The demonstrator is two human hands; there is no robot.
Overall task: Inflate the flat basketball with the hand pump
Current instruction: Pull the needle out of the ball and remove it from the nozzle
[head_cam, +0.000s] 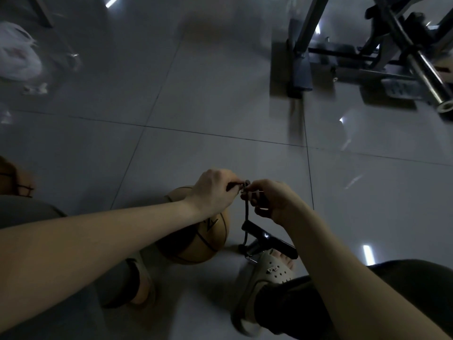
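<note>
Dim room, glossy grey tile floor (pixel 220 94). The person crouches, both forearms reaching forward and down.

Basketball (pixel 196 244): tan-orange with dark seams, on the floor between the feet and partly hidden under the left forearm. It is just left of the pump.

Hand pump (pixel 269 239): black T-handle tilted, with a silver barrel below it. Its base is on the floor, touching or just beside the toe of the right clog (pixel 269 271); I cannot tell which.

Hose (pixel 246 212): thin and dark, running up from the pump to the hands.

Left hand (pixel 215 190): fingers curled, thumb and fingertips pinching the top end of the hose.

Right hand (pixel 277 200): fingers curled, fingertips meeting the left hand's at the hose's end fitting. A dark piece lies in its palm; too dim to identify.

The hose end is held above the ball, apart from it.

The left foot wears a pale slipper (pixel 143 278).

Far right: a metal gym frame (pixel 362 52) with a chrome bar. Far left: a blurred white plastic bag (pixel 17 52).
</note>
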